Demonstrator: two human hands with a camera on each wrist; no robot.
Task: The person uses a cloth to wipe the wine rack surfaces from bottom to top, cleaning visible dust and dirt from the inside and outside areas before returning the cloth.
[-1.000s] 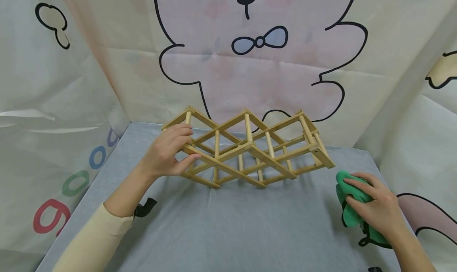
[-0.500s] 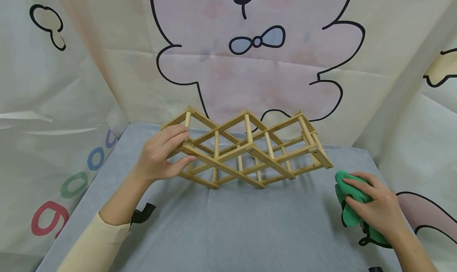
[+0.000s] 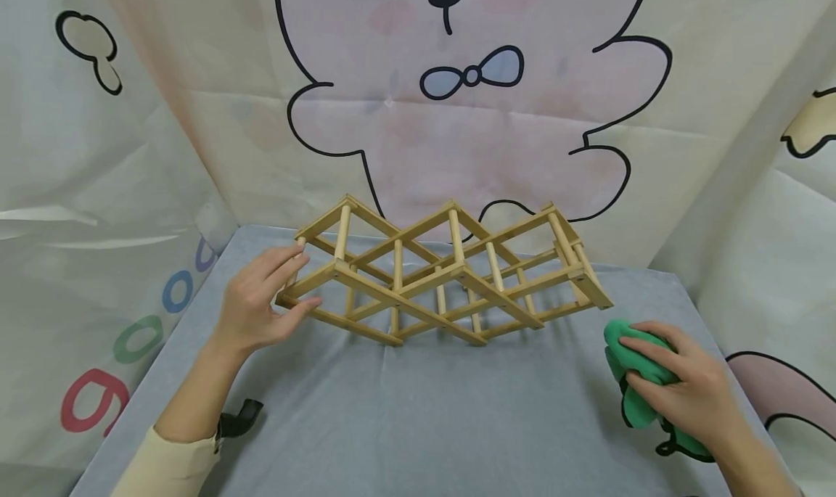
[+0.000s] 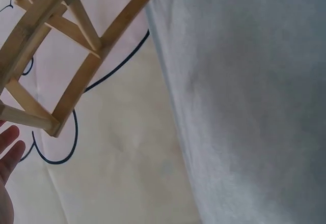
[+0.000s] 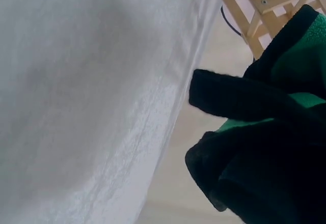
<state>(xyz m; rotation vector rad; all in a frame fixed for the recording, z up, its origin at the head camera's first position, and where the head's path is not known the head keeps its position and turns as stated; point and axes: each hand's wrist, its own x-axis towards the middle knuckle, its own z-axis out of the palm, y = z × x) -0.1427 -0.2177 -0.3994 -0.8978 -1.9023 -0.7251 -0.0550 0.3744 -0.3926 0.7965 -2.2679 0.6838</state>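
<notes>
An expandable lattice wooden rack (image 3: 460, 270), made of crossed slats and round rods, stands unfolded in zigzags towards the back of the table. My left hand (image 3: 257, 305) is at the rack's left end, fingers extended and thumb apart, fingertips right beside the end rod. In the left wrist view those fingers (image 4: 11, 152) lie close to the corner of the slats. Off to the right, my right hand (image 3: 692, 381) grips a bunched green cloth (image 3: 640, 408) with dark edging and a small loop. The right wrist view shows the cloth's dark border (image 5: 244, 94) hanging down; the hand is hidden there.
A light blue-grey cloth covers the table (image 3: 424, 424). Behind it hangs a printed fabric backdrop (image 3: 405, 127) with a cartoon animal, and fabric walls close both sides. A black strap end (image 3: 242, 417) sticks out from the left wrist.
My left hand has moved left and slightly down along the rack to its left end, uncovering that part. My right hand with the cloth has shifted slightly left and down. The rack has stayed put.
</notes>
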